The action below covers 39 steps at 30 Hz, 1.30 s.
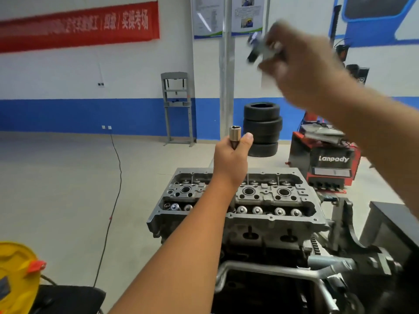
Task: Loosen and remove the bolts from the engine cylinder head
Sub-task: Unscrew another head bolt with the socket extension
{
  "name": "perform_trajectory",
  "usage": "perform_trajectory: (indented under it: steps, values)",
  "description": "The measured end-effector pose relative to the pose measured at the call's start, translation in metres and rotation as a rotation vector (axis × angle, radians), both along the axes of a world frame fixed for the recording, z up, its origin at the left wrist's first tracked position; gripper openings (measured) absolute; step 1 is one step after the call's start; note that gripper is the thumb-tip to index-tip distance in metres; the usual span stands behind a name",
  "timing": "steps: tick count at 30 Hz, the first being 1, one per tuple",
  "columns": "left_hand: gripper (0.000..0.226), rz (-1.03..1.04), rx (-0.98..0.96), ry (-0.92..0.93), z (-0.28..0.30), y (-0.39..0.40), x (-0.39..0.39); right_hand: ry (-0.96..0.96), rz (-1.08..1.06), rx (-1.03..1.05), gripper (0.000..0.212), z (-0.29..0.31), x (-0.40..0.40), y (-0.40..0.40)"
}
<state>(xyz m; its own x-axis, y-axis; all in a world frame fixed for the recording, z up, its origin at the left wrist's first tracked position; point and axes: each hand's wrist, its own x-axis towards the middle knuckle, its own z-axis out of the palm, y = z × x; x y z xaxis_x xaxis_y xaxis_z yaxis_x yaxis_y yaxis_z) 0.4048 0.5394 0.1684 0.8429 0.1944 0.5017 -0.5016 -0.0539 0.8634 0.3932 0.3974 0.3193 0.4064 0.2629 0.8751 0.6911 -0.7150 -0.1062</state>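
Upright above the cylinder head (pixel 235 219), one socket extension bar (pixel 234 135) points straight up, gripped by the left hand (pixel 231 156). Higher, the blurred right hand (pixel 303 71) pinches one small ratchet-like tool (pixel 257 47).

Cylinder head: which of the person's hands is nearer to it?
Left. The left hand grips an extension bar directly above the cylinder head. The right hand is raised far higher, up and to the right, holding a blurred tool.
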Motion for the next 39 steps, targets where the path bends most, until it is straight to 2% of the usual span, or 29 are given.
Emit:
perform_trajectory:
  steps: [1,3,5,7,9,12,15,18,21,22,24,26,28,29,31,32,34,39]
  values:
    - [0.045,-0.014,0.005,0.001,0.000,0.001,-0.001,-0.016,0.024,0.103,0.020,0.014,0.004,-0.003]
    - [0.041,-0.095,0.008,0.005,0.000,0.003,-0.007,0.129,0.045,0.056,0.026,0.021,0.011,-0.001]
    - [0.031,-0.239,0.004,-0.022,-0.002,0.008,-0.017,0.331,-0.016,-0.221,0.030,-0.009,0.022,0.006]
    - [0.024,-0.324,0.071,-0.031,-0.007,0.020,-0.025,0.448,-0.106,-0.491,0.017,-0.060,0.032,0.014]
    - [0.022,-0.340,0.196,-0.009,-0.015,0.037,-0.028,0.530,-0.152,-0.615,0.008,-0.109,0.044,0.014]
    - [0.025,-0.357,0.340,0.022,-0.020,0.056,-0.028,0.475,-0.187,-0.641,0.023,-0.158,0.068,0.008]
    - [0.030,-0.330,0.419,0.004,-0.017,0.064,-0.025,0.334,-0.191,-0.598,0.023,-0.178,0.084,0.007]
    - [0.032,-0.294,0.395,-0.059,-0.020,0.066,-0.017,0.399,-0.110,-0.545,0.038,-0.180,0.092,0.005]
    - [0.026,-0.236,0.264,-0.118,-0.029,0.068,-0.009,0.416,-0.112,-0.523,0.053,-0.181,0.088,0.008]
    - [0.022,-0.206,0.199,-0.140,-0.032,0.069,-0.007,0.396,-0.109,-0.470,0.053,-0.181,0.085,0.011]
    - [0.017,-0.176,0.070,-0.170,-0.039,0.070,-0.003,0.360,0.025,-0.157,0.048,-0.177,0.080,0.017]
    - [0.017,-0.195,-0.029,-0.171,-0.046,0.067,-0.001,0.379,0.318,0.227,0.043,-0.162,0.070,0.023]
    - [0.018,-0.206,-0.068,-0.160,-0.052,0.061,0.002,0.530,0.636,0.432,0.037,-0.142,0.058,0.034]
    - [0.019,-0.210,-0.071,-0.155,-0.055,0.058,0.004,0.594,0.760,0.481,0.030,-0.135,0.052,0.042]
    - [0.016,-0.227,-0.075,-0.145,-0.058,0.056,0.006,0.623,0.854,0.556,0.017,-0.131,0.042,0.057]
    - [0.012,-0.251,-0.078,-0.135,-0.059,0.056,0.006,0.627,0.868,0.601,0.020,-0.134,0.041,0.063]
    - [0.021,-0.333,-0.080,-0.084,-0.063,0.058,0.006,0.673,0.901,0.685,0.031,-0.146,0.041,0.070]
    - [0.022,-0.497,-0.147,0.101,-0.067,0.064,0.011,0.764,0.931,0.778,0.034,-0.169,0.042,0.078]
